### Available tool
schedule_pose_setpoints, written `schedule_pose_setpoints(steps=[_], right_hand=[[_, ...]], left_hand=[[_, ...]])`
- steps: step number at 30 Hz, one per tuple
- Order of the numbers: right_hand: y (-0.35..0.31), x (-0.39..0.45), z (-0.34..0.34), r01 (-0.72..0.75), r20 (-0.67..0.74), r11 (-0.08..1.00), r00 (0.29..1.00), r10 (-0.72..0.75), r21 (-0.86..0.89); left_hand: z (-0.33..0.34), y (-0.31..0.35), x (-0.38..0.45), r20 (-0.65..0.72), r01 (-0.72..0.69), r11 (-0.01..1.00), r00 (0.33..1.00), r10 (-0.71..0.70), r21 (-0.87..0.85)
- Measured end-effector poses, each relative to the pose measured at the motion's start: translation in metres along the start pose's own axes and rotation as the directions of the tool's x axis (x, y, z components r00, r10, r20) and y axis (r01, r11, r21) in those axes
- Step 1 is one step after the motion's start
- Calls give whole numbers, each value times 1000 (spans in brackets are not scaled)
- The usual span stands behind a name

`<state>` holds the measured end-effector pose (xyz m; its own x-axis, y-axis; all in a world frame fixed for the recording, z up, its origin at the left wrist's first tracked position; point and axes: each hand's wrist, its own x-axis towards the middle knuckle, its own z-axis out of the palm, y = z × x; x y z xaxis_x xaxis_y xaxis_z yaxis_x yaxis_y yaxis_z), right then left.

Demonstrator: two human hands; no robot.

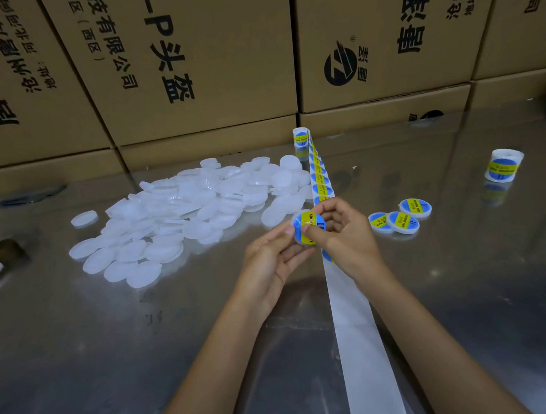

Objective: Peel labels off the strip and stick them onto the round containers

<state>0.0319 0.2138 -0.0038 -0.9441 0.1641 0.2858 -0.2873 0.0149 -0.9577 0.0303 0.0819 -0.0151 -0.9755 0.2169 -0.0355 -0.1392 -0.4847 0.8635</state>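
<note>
Two hands meet above the shiny metal table (79,336), both holding one round container (306,227) whose face carries a blue and yellow label (311,218). The left hand (274,259) lies palm up, its fingers curled under the container's left edge with the thumb at the rim. The right hand (348,230) comes from the other side, its thumb pressed on the label and its fingers wrapped behind the container.

Directly below the hands runs the label strip (320,177): blue and yellow labels on its far part, bare white backing (361,347) on the near part. At its far end stands a small roll of labels (301,137).

Three labelled containers (401,218) lie just right of the hands, touching one another. Farther right a second roll of labels (503,165) stands alone. Left of the strip spreads a heap of plain white containers (184,220), unlabelled, some overlapping. Printed cardboard boxes (188,66) are stacked along the table's far edge.
</note>
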Motion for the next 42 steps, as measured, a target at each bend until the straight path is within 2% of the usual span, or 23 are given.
schedule_pose_setpoints(steps=[11, 18, 22, 26, 29, 34, 40, 42], right_hand=[[7, 2, 0, 33, -24, 999, 999, -34, -29], [12, 1, 1, 64, -41, 996, 997, -66, -59], [16, 1, 3, 111, -66, 978, 990, -125, -177], [22, 2, 0, 99, -125, 941, 981, -147, -324], [26, 2, 1, 86, -79, 918, 989, -126, -386], [29, -1, 1, 163, 9, 859, 983, -182, -485], [22, -1, -3, 179, -35, 830, 972, -232, -528], [21, 0, -5, 197, -38, 817, 965, -258, -542]], left_hand=[[-3, -1, 0, 35, -28, 999, 999, 29, -33], [1, 0, -3, -2, -31, 1000, 1000, 31, 1], [2, 0, -3, -25, -53, 998, 998, 53, 15], [0, 2, -1, -59, -45, 993, 998, 39, -109], [-1, 2, -2, -17, -31, 980, 999, 28, -198], [-1, 5, -4, 59, 8, 965, 998, 7, -262], [1, 4, -5, 61, 18, 979, 998, -6, -203], [1, 5, -6, 29, -4, 994, 1000, 7, -105]])
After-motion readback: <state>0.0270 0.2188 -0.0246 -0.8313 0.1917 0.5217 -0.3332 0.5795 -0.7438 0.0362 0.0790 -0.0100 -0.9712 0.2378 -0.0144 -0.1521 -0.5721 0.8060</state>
